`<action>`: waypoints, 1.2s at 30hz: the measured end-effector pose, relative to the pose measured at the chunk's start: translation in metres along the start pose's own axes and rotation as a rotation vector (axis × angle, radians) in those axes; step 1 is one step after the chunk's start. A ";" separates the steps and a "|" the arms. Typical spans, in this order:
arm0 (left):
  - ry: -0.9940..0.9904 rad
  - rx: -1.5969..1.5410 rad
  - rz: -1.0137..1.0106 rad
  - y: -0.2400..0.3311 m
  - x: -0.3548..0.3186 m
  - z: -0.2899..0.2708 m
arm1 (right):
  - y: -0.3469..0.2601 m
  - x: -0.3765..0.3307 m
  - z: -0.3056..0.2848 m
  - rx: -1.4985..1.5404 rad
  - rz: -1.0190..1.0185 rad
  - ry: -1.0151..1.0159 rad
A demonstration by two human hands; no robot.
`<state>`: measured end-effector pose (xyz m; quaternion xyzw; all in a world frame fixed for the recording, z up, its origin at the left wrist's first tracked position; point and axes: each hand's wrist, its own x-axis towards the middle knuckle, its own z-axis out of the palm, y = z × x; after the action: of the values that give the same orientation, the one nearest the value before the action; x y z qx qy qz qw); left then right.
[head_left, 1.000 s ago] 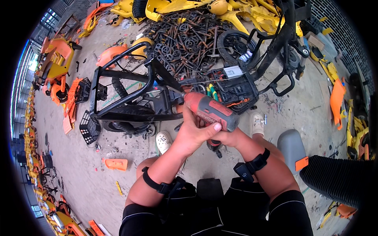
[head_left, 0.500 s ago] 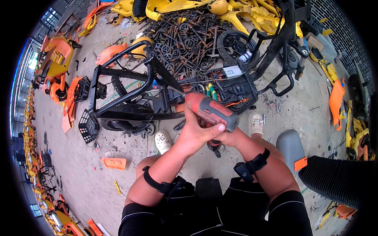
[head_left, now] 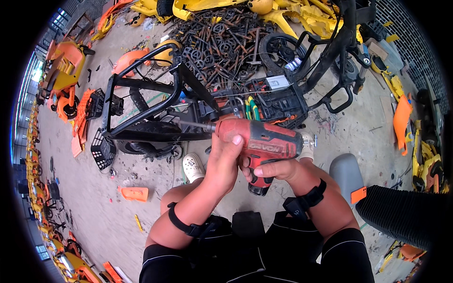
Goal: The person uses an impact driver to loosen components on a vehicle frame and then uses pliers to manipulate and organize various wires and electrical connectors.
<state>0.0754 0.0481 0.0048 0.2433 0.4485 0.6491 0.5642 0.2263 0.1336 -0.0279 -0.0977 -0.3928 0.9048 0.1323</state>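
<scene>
Right hand (head_left: 276, 170) clenched on the red drill (head_left: 262, 144) grip | left hand (head_left: 224, 162) wrapped over its nose | bit (head_left: 191, 124) pressed to the black bike frame (head_left: 146, 106) lying on the floor | screw work looks mid-way, frame not yet apart.

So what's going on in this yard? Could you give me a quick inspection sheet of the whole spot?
Surface: dusty concrete floor, littered with small debris.
Job's things: red power drill, bit pointing left into a black scooter frame lying on its side.
Clutter: rusty metal parts pile; orange plastic piece; black basket.
Grip: left hand around the drill's front; right hand on its handle.
Cables: loose wires in the frame's open compartment.
Surroundings: yellow shells behind; orange parts to the left; grey seat on the right.
</scene>
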 end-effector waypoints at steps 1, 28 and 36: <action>0.017 0.043 0.004 0.003 -0.001 0.004 | 0.000 0.000 -0.001 0.009 -0.001 -0.006; 0.035 0.076 -0.066 0.004 0.003 0.005 | 0.002 0.003 -0.002 -0.021 -0.005 0.059; 0.077 0.041 -0.083 0.002 0.017 -0.006 | 0.001 0.009 0.004 0.068 -0.038 0.148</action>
<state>0.0651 0.0621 0.0005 0.2109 0.4930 0.6246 0.5678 0.2163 0.1329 -0.0264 -0.1521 -0.3527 0.9053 0.1814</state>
